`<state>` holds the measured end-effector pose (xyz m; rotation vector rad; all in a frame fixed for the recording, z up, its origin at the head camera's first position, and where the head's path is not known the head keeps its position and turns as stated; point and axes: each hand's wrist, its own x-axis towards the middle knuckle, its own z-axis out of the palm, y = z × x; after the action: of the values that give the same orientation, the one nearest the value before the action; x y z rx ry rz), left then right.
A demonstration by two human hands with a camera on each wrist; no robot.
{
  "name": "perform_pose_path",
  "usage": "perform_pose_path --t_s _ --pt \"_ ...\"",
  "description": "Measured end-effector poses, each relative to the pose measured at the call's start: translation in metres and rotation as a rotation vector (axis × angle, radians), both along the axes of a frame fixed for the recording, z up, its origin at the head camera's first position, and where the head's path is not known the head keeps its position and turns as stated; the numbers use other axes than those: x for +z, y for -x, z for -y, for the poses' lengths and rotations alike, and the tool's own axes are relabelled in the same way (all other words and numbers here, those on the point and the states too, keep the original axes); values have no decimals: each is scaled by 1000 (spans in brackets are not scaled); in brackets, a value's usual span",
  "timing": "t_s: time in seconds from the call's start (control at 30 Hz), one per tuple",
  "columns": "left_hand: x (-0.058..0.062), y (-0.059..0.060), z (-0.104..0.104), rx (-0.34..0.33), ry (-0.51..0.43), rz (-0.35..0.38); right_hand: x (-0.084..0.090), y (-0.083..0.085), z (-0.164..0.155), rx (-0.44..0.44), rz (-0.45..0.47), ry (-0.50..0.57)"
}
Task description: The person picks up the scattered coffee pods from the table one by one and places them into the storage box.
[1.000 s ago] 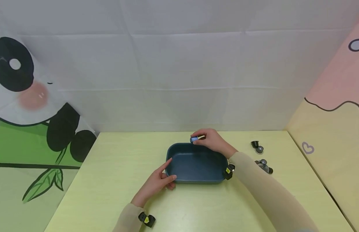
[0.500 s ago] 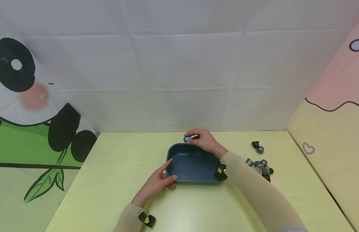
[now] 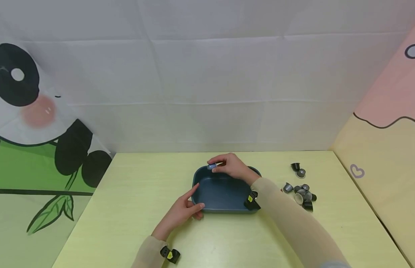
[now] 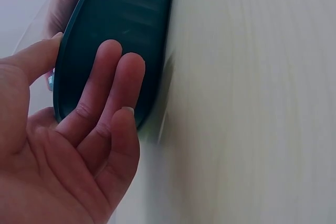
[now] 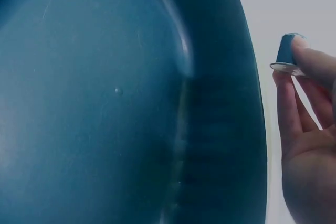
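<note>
A blue coffee capsule (image 3: 212,166) is pinched by my right hand (image 3: 231,166) between thumb and fingertips, over the far left part of a dark blue rectangular tray (image 3: 224,211). In the right wrist view the capsule (image 5: 286,51) shows its wide foil rim beneath the thumb, beyond the tray's edge. At the tray's near left corner, my left hand (image 3: 180,210) touches the rim. Its fingers (image 4: 126,77) lie fairly straight along the outer wall in the left wrist view. Inside the tray, the visible floor is bare.
Several coffee capsules (image 3: 303,194) lie heaped on the table (image 3: 133,201) right of the tray, one capsule (image 3: 288,187) just left of the heap. Farther back are a black capsule (image 3: 295,166) and a grey one (image 3: 300,173). White cloth (image 3: 207,93) hangs behind.
My right hand has moved left along the tray's far rim with the blue capsule, then slightly nearer and lower. More of the capsule heap shows beside the sleeve. My left hand stays put.
</note>
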<state>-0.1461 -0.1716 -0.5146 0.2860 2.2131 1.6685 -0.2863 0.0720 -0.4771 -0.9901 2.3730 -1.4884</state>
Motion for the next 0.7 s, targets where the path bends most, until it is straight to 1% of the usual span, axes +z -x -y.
perform_pose_path --t_s 0.07,0.17,0.3,0.5,0.6,0.7 --pt "1 0 0 0 4 -3 0 1 2 24 -4 -10" --pt "1 -1 0 0 7 -5 1 1 5 57 16 -27" --pt "0 0 0 0 14 -6 1 0 8 97 70 -58" --pt "0 0 0 10 36 -1 -1 -2 13 203 116 -94" --pt "0 0 0 9 34 1 -2 -3 15 223 112 -136" --pt "1 -1 0 3 24 1 -6 -2 17 214 87 -194"
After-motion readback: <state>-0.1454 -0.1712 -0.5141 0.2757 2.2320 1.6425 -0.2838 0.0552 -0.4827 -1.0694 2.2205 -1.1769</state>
